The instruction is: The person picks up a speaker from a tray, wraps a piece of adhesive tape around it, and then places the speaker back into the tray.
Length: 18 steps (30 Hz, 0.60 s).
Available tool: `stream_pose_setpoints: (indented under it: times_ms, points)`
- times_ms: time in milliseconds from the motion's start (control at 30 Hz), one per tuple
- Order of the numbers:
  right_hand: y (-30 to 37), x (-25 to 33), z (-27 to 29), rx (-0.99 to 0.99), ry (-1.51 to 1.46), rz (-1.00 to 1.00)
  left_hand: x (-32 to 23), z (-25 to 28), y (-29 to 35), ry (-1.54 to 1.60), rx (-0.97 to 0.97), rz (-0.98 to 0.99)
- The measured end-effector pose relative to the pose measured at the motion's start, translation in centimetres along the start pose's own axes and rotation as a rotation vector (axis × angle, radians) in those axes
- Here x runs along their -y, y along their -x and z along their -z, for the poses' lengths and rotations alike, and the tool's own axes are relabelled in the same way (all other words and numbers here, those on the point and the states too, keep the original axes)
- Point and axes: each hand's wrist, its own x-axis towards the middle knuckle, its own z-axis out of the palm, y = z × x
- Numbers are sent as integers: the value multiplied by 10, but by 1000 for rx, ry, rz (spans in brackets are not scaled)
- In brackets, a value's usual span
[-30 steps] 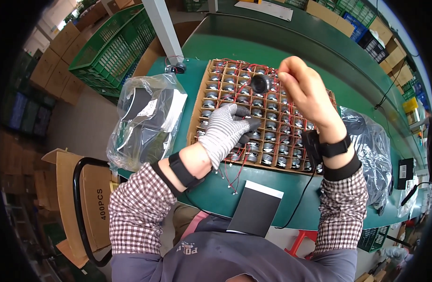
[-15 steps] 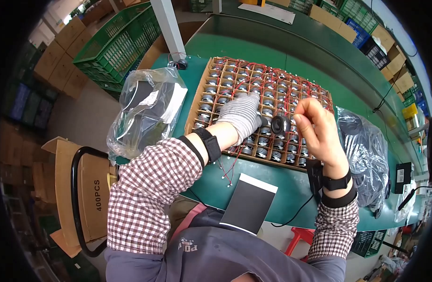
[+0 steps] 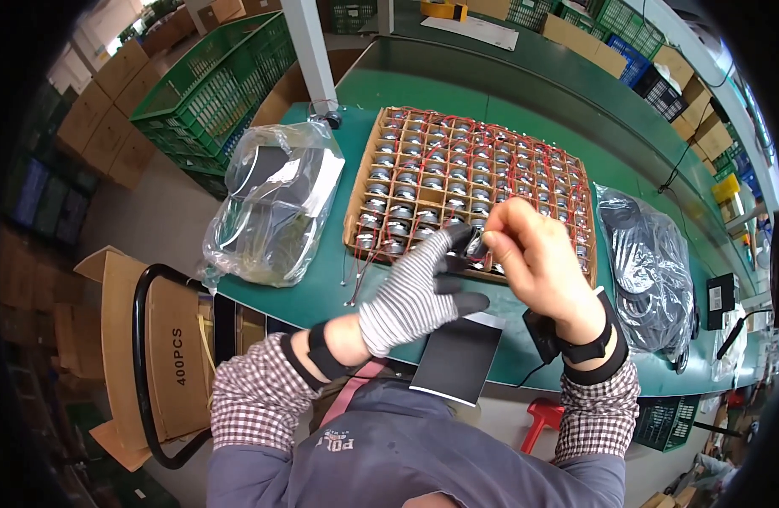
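My left hand [image 3: 416, 296], in a grey-and-white striped glove with black fingertips, is open over the tray's near edge, fingers spread. Its index fingertip is close to a small round speaker [image 3: 473, 245]. Bare and closed in a pinch, my right hand [image 3: 533, 262] has that speaker at its fingertips; whether it grips the rim or a lead is hidden. Beneath and beyond both hands lies a cardboard divider tray [image 3: 352, 222], its cells filled with similar speakers with red wires. One cell left of the middle shows bare cardboard.
A clear bag of dark sheets [image 3: 275, 207] lies left of the tray, and a bag of black round parts [image 3: 648, 271] lies right. A black sheet with a white edge [image 3: 459, 360] sits at the bench's front edge. Left stand a cardboard box [image 3: 173, 339] and green crate [image 3: 211, 89].
My left hand has come out of the tray toward me and its fingers have spread. My right hand has moved left and nearer with the speaker, bringing the hands together.
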Motion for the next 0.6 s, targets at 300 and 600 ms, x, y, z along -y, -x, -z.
stream_pose_setpoints:
  times_ms: [300,600]
  points:
    - [36,27,-30,86,-127,-157,8,19,31,480,26,306]
    - [88,43,-57,158,-261,-456,43,33,58,584,-41,231]
